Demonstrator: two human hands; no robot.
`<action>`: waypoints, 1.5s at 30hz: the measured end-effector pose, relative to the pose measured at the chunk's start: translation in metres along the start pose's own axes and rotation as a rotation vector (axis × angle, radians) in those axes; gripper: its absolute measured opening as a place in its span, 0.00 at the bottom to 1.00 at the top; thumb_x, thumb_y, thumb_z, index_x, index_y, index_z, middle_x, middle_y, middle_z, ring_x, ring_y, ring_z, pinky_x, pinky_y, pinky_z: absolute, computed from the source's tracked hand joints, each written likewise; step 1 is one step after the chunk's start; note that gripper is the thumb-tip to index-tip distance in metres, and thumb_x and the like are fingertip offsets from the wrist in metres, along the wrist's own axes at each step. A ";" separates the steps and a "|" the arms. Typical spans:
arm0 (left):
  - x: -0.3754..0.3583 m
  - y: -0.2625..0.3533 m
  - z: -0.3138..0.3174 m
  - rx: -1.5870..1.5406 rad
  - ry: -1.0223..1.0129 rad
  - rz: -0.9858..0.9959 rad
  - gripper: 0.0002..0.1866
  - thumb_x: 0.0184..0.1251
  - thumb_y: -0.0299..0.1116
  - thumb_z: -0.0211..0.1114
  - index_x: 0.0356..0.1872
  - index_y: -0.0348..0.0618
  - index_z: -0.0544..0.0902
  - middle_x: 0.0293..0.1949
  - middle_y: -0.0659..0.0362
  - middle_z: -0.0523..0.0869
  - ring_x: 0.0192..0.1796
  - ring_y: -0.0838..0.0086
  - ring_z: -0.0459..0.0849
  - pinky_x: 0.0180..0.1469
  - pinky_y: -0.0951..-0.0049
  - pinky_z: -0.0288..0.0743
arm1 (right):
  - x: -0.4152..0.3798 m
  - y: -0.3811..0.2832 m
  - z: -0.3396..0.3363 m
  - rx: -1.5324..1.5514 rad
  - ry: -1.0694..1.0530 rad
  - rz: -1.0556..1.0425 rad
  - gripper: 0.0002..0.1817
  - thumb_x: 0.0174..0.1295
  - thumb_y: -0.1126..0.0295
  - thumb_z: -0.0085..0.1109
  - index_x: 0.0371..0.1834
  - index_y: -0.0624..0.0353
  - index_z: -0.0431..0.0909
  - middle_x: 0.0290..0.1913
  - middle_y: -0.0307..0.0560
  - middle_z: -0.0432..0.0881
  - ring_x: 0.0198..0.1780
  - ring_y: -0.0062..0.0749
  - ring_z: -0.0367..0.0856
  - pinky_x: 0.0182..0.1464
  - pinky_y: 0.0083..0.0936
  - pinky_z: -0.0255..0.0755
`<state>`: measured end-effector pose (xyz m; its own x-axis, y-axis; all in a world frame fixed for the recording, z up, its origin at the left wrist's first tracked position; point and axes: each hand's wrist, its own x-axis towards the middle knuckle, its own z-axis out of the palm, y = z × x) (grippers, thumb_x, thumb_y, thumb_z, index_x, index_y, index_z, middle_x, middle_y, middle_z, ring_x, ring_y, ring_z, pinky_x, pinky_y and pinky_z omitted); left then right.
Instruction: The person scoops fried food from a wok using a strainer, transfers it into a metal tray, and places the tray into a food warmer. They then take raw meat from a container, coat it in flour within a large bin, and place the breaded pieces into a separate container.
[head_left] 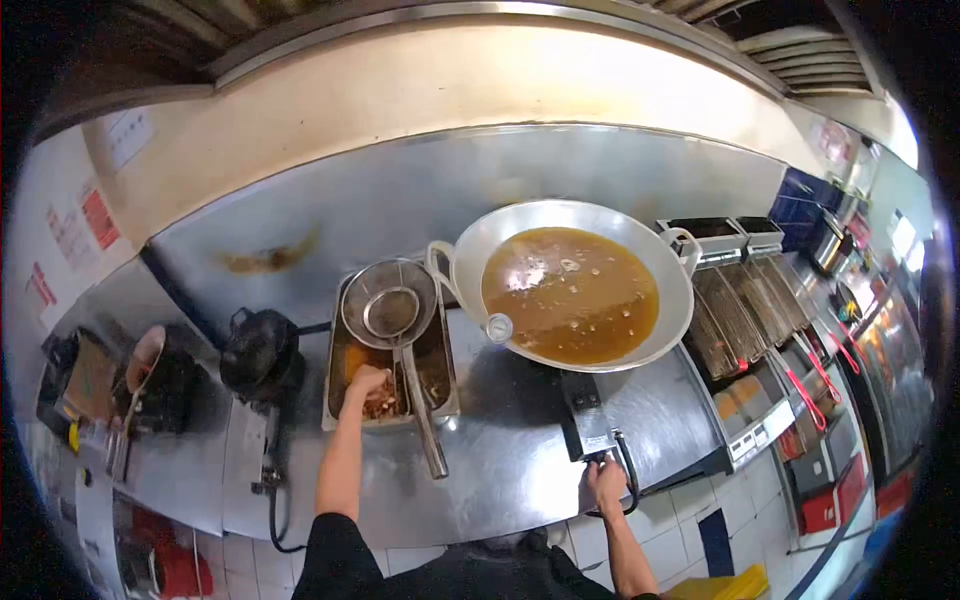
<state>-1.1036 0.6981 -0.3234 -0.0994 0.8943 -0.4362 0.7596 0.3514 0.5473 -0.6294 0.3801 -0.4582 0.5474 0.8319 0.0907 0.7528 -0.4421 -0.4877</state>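
Observation:
My left hand [370, 381] is closed over the front left of a rectangular metal pan [452, 400]; what it holds, if anything, is hidden. Brown bits and orange-brown liquid show inside the pan. Across its top lies a round mesh strainer [362, 292] with a smaller round mesh strainer [391, 312] within its outline; a long metal handle [424, 430] points toward me. At the stove's front, my right hand [606, 484] is closed around the burner knob [597, 459] below a large two-handled wok [665, 240]. Brown oil [570, 300] with pale floating bits fills much of the wok.
A black burner [262, 350] stands left of the pan, with a hose below it. To the right, fryer baskets [755, 300] with red handles sit in a fryer. A small round metal piece [499, 328] is at the wok's front left rim.

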 end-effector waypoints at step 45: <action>-0.137 0.263 -0.067 0.254 0.356 0.675 0.13 0.66 0.30 0.50 0.44 0.35 0.78 0.23 0.50 0.84 0.22 0.70 0.83 0.24 0.69 0.74 | -0.088 0.096 -0.055 0.359 0.099 0.125 0.08 0.56 0.66 0.58 0.28 0.61 0.77 0.19 0.52 0.77 0.21 0.45 0.78 0.26 0.36 0.69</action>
<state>-0.9327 0.6861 -0.0717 0.2669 0.9411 0.2079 0.8475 -0.3318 0.4143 -0.5851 0.2455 -0.4651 0.6725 0.7350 0.0866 0.5122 -0.3778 -0.7713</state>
